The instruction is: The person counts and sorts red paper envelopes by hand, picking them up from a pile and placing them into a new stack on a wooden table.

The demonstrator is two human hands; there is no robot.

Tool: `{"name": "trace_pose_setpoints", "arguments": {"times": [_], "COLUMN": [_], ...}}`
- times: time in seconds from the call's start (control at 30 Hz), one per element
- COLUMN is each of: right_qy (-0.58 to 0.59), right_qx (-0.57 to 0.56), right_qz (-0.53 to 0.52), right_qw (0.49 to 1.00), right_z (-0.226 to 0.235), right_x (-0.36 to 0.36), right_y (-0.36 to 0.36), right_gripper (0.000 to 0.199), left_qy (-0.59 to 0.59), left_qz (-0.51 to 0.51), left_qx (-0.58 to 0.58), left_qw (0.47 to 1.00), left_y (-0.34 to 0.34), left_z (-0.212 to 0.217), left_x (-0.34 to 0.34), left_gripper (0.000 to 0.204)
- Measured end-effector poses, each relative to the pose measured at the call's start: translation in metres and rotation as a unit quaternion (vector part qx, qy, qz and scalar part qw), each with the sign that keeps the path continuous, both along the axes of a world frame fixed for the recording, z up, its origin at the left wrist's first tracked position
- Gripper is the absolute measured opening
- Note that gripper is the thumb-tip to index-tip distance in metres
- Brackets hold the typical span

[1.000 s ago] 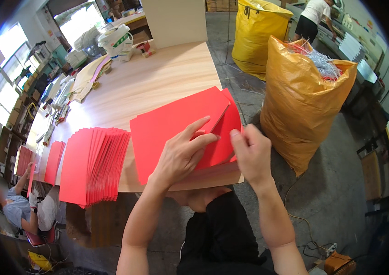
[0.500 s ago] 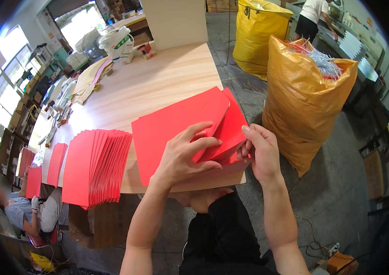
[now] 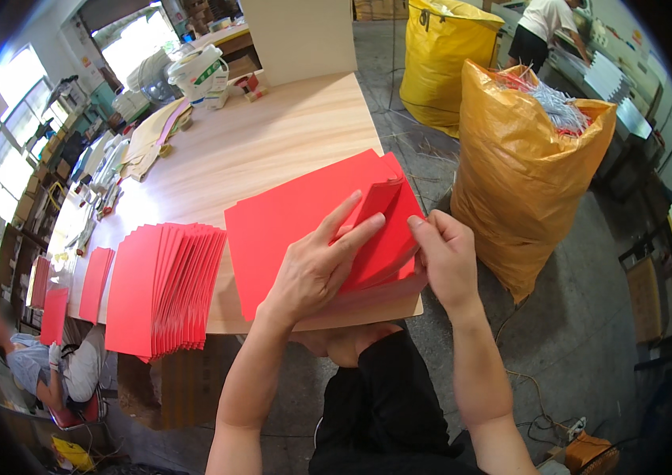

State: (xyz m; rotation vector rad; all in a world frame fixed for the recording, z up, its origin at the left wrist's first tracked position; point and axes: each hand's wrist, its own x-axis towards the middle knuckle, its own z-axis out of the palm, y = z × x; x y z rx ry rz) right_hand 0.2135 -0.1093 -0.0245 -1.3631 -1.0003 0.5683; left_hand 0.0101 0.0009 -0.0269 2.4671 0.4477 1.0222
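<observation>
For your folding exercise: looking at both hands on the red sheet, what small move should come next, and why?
Probably press the fold flat. The right hand pinches the edge of the large red paper sheet, whose right flap stands curled up and uncreased, while the left hand lies flat on the sheet, pinning it to the pale wooden table.

Both bare forearms reaching up from the lower edge, left hand [image 3: 316,265] flat with fingers spread, right hand [image 3: 445,261] pinching with curled fingertips

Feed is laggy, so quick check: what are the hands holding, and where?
The right hand pinches the folded right edge of the top red paper sheet; the left hand presses flat on it.
</observation>
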Motion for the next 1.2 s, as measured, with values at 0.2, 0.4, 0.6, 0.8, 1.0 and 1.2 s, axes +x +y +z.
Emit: {"name": "trace_pose_setpoints", "arguments": {"times": [0.2, 0.4, 0.6, 0.8, 1.0, 1.2], "right_qy": [0.276, 0.259, -0.29, -0.419, -0.415, -0.37], "right_qx": [0.002, 0.022, 0.154, 0.047, 0.05, 0.029], "right_qz": [0.097, 0.093, -0.207, 0.062, 0.053, 0.067], "right_qw": [0.956, 0.961, 0.922, 0.905, 0.907, 0.926], "right_z": [0.009, 0.001, -0.018, -0.026, -0.028, -0.025], "right_x": [0.003, 0.007, -0.006, -0.013, -0.014, -0.013], "right_y": [-0.003, -0.006, -0.02, -0.03, -0.033, -0.03], "right_gripper": [0.037, 0.04, 0.021, 0.038, 0.041, 0.038], "left_qy": [0.043, 0.03, 0.017, 0.074, 0.141, 0.098], "left_qz": [0.0, 0.002, 0.011, -0.003, 0.008, 0.024], "left_qx": [0.037, 0.007, -0.014, 0.095, 0.144, 0.135], "left_qw": [0.998, 1.0, 1.0, 0.993, 0.98, 0.986], "left_y": [-0.006, 0.0, -0.002, -0.003, -0.012, -0.008], "left_z": [0.009, 0.002, 0.005, 0.002, 0.009, 0.006], "left_x": [-0.001, -0.002, -0.002, 0.002, 0.001, 0.011], "left_gripper": [0.045, 0.052, 0.055, 0.067, 0.071, 0.06]}}
